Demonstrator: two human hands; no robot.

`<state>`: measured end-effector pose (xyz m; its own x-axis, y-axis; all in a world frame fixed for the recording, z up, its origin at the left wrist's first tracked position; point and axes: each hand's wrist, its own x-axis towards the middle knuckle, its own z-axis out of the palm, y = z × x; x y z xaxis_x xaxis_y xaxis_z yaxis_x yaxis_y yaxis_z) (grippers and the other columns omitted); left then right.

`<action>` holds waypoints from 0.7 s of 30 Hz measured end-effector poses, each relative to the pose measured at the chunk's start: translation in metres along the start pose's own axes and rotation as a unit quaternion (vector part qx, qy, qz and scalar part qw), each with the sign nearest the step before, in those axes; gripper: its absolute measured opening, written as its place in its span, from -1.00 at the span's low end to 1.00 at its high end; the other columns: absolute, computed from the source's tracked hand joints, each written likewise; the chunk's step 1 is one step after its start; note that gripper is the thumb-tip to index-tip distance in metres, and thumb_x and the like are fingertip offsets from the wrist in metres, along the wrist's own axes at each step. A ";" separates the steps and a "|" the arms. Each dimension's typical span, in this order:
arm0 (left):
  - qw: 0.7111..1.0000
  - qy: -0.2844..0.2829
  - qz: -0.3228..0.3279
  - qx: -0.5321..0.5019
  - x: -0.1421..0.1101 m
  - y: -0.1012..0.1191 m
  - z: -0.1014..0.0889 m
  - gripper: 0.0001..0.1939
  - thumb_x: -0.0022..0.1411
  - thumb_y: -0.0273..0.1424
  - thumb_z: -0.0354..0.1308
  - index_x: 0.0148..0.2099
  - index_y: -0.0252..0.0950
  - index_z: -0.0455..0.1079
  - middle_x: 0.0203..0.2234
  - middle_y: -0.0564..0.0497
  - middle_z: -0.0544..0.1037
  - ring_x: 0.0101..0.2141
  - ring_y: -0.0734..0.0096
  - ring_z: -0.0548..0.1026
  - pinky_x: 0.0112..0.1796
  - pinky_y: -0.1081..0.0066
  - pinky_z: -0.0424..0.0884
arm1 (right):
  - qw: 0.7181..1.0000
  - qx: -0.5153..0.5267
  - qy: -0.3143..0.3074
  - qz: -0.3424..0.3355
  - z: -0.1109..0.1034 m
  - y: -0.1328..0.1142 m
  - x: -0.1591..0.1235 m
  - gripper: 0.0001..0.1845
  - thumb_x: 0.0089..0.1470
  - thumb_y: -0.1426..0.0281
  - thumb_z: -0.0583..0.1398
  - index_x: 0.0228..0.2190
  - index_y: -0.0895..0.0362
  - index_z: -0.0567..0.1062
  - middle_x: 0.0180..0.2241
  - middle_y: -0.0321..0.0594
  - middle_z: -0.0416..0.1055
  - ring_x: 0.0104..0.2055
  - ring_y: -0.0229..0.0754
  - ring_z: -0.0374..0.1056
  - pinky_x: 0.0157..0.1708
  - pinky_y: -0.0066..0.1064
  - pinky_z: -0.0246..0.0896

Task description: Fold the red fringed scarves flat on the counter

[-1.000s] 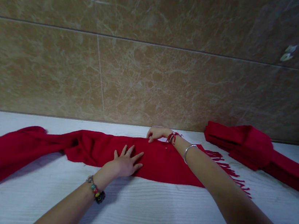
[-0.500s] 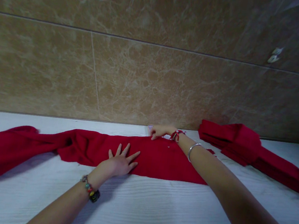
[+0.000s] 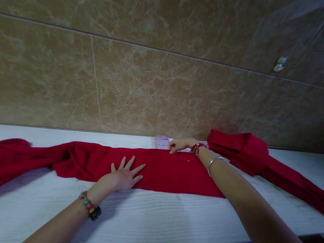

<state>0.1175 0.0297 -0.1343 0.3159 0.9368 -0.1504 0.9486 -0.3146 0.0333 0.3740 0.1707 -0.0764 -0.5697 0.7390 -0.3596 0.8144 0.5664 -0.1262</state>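
A long red cloth (image 3: 161, 173), perhaps a scarf, lies stretched across the white table. It is flat in the middle and bunched and twisted toward the left. My left hand (image 3: 123, 175) rests on it with fingers spread. At the far edge of the cloth, my right hand (image 3: 182, 143) has its fingers curled and appears to pinch that edge, though the thumb is hidden. Beside those fingers, against the wall, a pinkish printed packet or stack of papers (image 3: 161, 142) shows partly. My right forearm covers the right end of the cloth. A small pale speck sits on the fabric.
A second red cloth (image 3: 250, 153), folded and bunched, lies at the right along the wall. Brown marble tiles (image 3: 155, 84) rise behind the white table (image 3: 149, 219). The table's front edge runs along the bottom right, with a dark space below.
My right hand has shifted right along the far edge, and the cloth's speck has moved right too. The pinkish packet shows more. My left hand stays spread in place while the view turns slightly.
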 end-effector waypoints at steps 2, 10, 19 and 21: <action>1.000 -0.015 -0.006 -0.012 0.002 -0.003 0.003 -0.49 0.23 -0.03 -0.27 0.22 0.12 -0.12 0.24 -0.04 -0.16 0.16 -0.33 -0.18 -0.17 -0.43 -0.04 | 1.000 -0.004 0.014 0.006 0.003 0.004 -0.003 -0.73 -0.08 0.38 0.18 -0.30 0.25 0.50 -0.44 -0.25 0.44 -0.43 -0.30 0.25 -0.48 -0.55 0.09; 0.999 -0.034 -0.027 -0.017 -0.006 0.005 -0.010 -0.48 0.22 -0.04 -0.23 0.22 0.13 -0.13 0.24 0.00 -0.14 0.17 -0.26 -0.17 -0.12 -0.36 0.01 | 0.991 -0.055 0.118 0.025 0.015 0.013 -0.015 -0.84 -0.12 0.48 0.20 -0.40 0.22 0.51 -0.41 -0.18 0.46 -0.39 -0.23 0.31 -0.44 -0.51 0.09; 0.986 0.101 -0.126 0.033 0.002 -0.036 -0.024 -0.39 0.24 -0.01 -0.31 0.25 -0.13 -0.07 0.24 -0.10 -0.10 0.19 -0.05 -0.14 0.03 -0.12 -0.03 | 0.961 -0.060 0.260 -0.068 0.010 -0.078 0.014 -0.65 0.13 0.36 0.05 -0.06 0.25 0.35 -0.04 -0.03 0.33 0.00 -0.17 0.21 -0.02 -0.41 0.03; 0.988 0.066 -0.139 0.018 0.005 -0.049 -0.023 -0.42 0.24 -0.02 -0.34 0.24 -0.08 -0.04 0.22 -0.07 -0.04 0.18 -0.07 -0.07 0.00 -0.13 0.03 | 0.955 -0.051 0.275 -0.094 0.025 -0.107 0.028 -0.53 0.15 0.30 0.03 0.04 0.28 0.24 0.07 -0.02 0.21 0.10 -0.18 0.10 0.05 -0.41 -0.03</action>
<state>0.0727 0.0531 -0.1138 0.0439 0.9989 -0.0185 0.9987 -0.0444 -0.0261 0.2735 0.1214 -0.0964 -0.7001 0.6840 0.2048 0.6924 0.7204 -0.0391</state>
